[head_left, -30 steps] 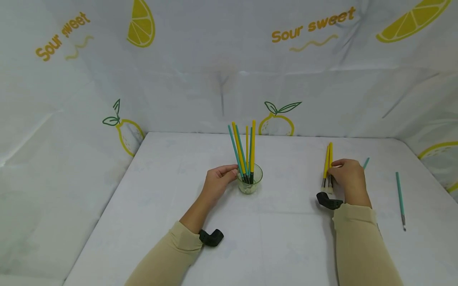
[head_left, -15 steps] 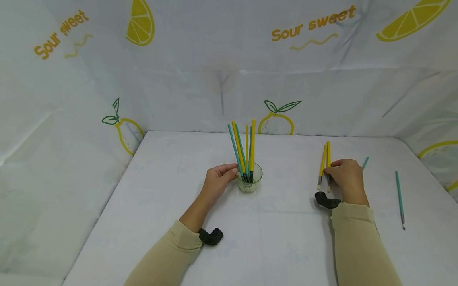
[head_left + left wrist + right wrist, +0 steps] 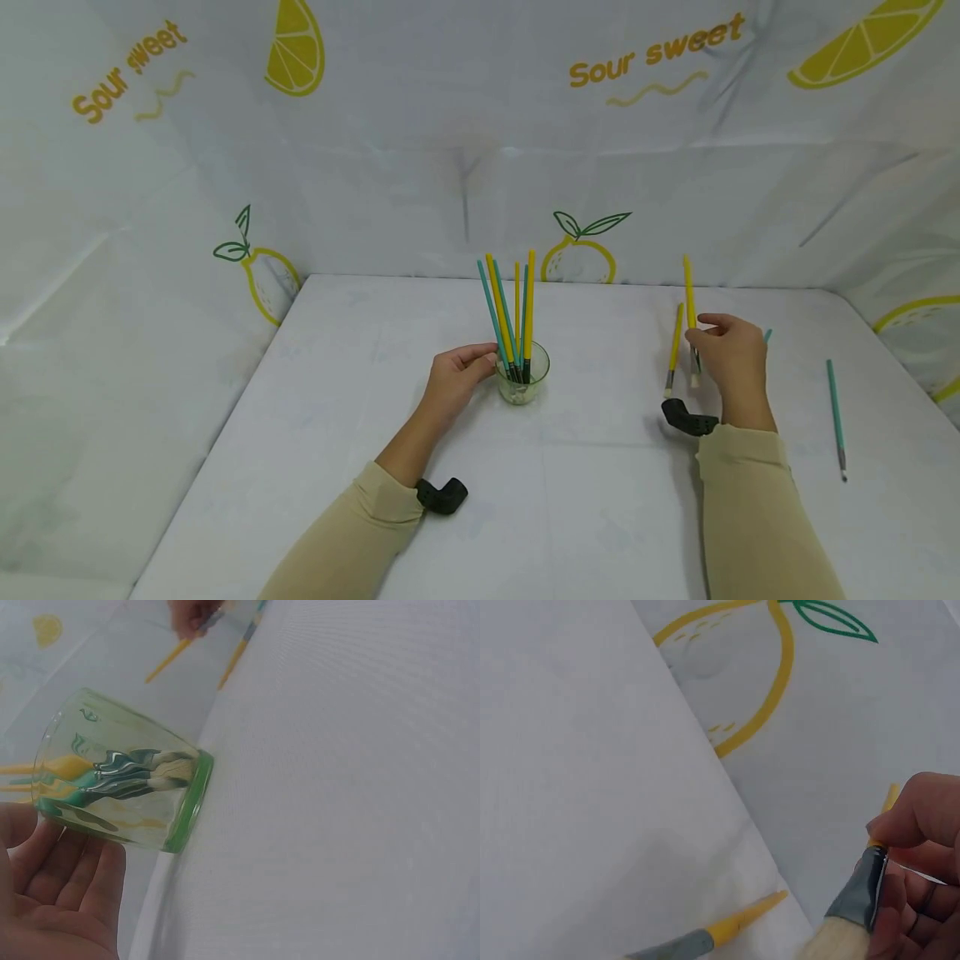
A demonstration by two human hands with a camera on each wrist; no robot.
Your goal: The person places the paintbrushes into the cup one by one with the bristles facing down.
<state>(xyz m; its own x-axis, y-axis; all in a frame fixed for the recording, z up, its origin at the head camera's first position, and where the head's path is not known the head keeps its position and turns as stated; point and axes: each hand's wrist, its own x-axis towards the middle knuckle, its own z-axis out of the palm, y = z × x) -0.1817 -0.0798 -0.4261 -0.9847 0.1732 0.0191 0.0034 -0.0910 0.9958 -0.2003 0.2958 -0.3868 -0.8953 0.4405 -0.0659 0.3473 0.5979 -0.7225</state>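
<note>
In the head view, my left hand (image 3: pixel 461 379) is at the left side of a greenish drinking glass (image 3: pixel 538 375), thumb and fingers holding it near the rim. Several yellow and teal paintbrushes (image 3: pixel 530 308) stand in the glass; the left wrist view shows their bristles (image 3: pixel 176 771) down by its base. My right hand (image 3: pixel 731 354) pinches a yellow-handled paintbrush (image 3: pixel 689 292) between thumb and fingers, its handle tilted up. In the right wrist view its pale flat bristles (image 3: pixel 838 941) point down. Just left of it, a second yellow paintbrush (image 3: pixel 676 342) lies on the table.
A teal paintbrush (image 3: pixel 836 412) lies at the right of the white-covered table (image 3: pixel 600 517). Another teal handle (image 3: pixel 768 335) shows beyond my right hand, mostly hidden. A white lemon-print sheet (image 3: pixel 390 167) hangs behind the table.
My right hand has drawn the two yellow paintbrushes apart and raised one, its handle now reaching higher in view. The other stays on the table. My left hand and the glass keep their place.
</note>
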